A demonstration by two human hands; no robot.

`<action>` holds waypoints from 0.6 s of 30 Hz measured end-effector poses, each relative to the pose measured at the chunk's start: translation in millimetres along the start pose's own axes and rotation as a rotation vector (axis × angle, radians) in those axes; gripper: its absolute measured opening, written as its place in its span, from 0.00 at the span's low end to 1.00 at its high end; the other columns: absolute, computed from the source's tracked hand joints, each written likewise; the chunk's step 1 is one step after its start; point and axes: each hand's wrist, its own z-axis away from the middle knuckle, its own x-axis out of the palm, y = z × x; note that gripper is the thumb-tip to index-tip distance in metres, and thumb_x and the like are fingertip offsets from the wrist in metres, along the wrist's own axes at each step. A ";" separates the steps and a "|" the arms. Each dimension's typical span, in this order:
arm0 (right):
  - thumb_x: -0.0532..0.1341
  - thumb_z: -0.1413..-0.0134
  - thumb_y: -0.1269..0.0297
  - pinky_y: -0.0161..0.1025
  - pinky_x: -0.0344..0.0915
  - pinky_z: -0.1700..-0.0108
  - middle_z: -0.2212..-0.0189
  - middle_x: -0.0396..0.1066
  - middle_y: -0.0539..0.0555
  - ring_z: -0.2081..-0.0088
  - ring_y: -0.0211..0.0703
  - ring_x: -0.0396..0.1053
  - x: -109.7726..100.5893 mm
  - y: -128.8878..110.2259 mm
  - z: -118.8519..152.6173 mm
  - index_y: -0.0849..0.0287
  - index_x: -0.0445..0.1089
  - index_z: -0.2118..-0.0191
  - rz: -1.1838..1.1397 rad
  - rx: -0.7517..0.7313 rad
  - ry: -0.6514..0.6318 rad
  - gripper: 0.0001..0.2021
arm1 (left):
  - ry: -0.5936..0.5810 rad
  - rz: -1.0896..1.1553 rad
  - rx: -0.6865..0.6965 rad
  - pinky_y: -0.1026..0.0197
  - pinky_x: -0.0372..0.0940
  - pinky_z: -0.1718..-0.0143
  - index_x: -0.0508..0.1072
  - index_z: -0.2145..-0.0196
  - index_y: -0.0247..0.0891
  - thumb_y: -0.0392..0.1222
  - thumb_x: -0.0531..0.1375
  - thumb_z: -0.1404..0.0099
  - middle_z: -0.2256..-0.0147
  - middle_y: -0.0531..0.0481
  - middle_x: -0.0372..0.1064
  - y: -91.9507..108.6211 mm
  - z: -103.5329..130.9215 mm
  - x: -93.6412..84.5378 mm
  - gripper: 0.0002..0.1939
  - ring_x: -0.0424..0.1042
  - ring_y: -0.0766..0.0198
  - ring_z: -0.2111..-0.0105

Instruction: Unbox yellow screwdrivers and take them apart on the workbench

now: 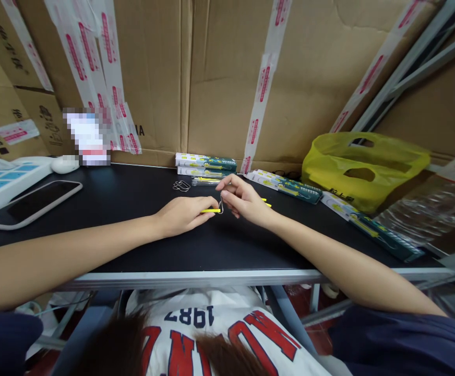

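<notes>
Over the middle of the black table [212,245], my left hand [184,215] is closed round a thin yellow stick [212,211]. A bent metal wire [222,203] stands up at the stick's right end. My right hand [247,200] pinches this wire between thumb and forefinger, its other fingers curled. Just past the right hand, yellow tips [266,202] show; the hand hides the rest. Behind my left hand lie loose wire pieces [181,186]. Beside them is a clear packet [207,180] with something yellow inside, in front of stacked printed boxes [206,163].
At the left are a phone [32,202] and a white power strip [12,180]. More slim boxes [286,186] run along the right, near a yellow plastic bag [352,172] and clear plastic packaging [427,203]. Large cardboard [223,78] stands along the back.
</notes>
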 end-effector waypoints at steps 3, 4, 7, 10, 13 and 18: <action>0.55 0.38 0.56 0.28 0.54 0.85 0.80 0.55 0.41 0.84 0.29 0.51 2.1 2.1 1.4 0.57 0.58 0.58 0.017 0.036 -0.088 0.11 | -0.009 -0.082 0.029 0.65 0.62 0.66 0.65 0.55 0.40 0.45 0.49 0.29 0.60 0.51 0.73 -2.4 0.5 1.7 0.10 0.73 0.63 0.64; 0.55 0.38 0.56 0.27 0.54 0.85 0.80 0.56 0.42 0.83 0.29 0.52 2.8 2.3 2.1 0.58 0.58 0.58 0.023 0.050 -0.117 0.11 | 0.000 -0.103 0.020 0.65 0.61 0.68 0.64 0.54 0.40 0.45 0.50 0.30 0.62 0.51 0.73 -3.4 0.5 2.6 0.11 0.74 0.63 0.65; 0.54 0.37 0.57 0.26 0.54 0.83 0.79 0.59 0.42 0.82 0.28 0.54 4.7 1.8 4.0 0.58 0.56 0.57 0.026 0.085 -0.180 0.11 | 0.036 -0.137 -0.019 0.65 0.59 0.73 0.60 0.51 0.38 0.45 0.51 0.31 0.67 0.52 0.72 -5.7 0.5 4.8 0.14 0.73 0.63 0.71; 0.54 0.37 0.57 0.25 0.54 0.82 0.77 0.61 0.42 0.82 0.28 0.56 6.1 0.6 5.1 0.56 0.54 0.55 0.012 0.116 -0.198 0.11 | 0.073 -0.115 -0.042 0.66 0.57 0.74 0.57 0.48 0.38 0.44 0.52 0.31 0.70 0.54 0.70 -6.2 0.6 4.7 0.16 0.71 0.64 0.74; 0.55 0.38 0.58 0.25 0.53 0.82 0.76 0.63 0.42 0.81 0.28 0.56 6.4 -0.2 5.2 0.55 0.52 0.53 -0.004 0.130 -0.215 0.13 | 0.105 -0.078 -0.073 0.67 0.57 0.75 0.54 0.44 0.37 0.43 0.52 0.32 0.72 0.56 0.67 -5.2 0.9 3.3 0.20 0.70 0.66 0.76; 0.59 0.41 0.59 0.26 0.54 0.81 0.76 0.63 0.42 0.81 0.27 0.56 6.5 2.0 4.2 0.55 0.50 0.49 -0.037 0.110 -0.213 0.19 | 0.115 -0.121 -0.112 0.68 0.55 0.77 0.50 0.40 0.36 0.44 0.51 0.32 0.74 0.57 0.65 -3.2 1.2 2.3 0.26 0.69 0.66 0.77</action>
